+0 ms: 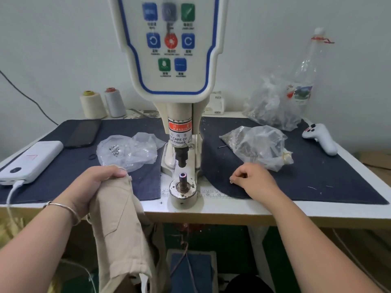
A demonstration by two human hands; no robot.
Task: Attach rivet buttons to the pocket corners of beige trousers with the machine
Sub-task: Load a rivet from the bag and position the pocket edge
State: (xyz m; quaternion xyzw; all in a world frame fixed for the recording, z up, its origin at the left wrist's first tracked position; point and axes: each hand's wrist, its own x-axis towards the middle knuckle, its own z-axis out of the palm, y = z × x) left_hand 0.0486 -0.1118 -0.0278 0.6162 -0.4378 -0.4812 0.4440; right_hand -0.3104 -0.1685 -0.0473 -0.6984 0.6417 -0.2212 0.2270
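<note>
Trousers [118, 225], beige, hang off the counter [232, 210] edge at about seven o'clock from the machine [179, 132], their top bunched in the left hand [95, 185], whose fingers curl round the cloth. At four o'clock from the machine's lower post [183, 180], the right hand [254, 180] rests on the dark mat [317, 176], fingertips pinching a small rivet [231, 182]. Plastic bags [129, 151] lie on both sides of the machine.
</note>
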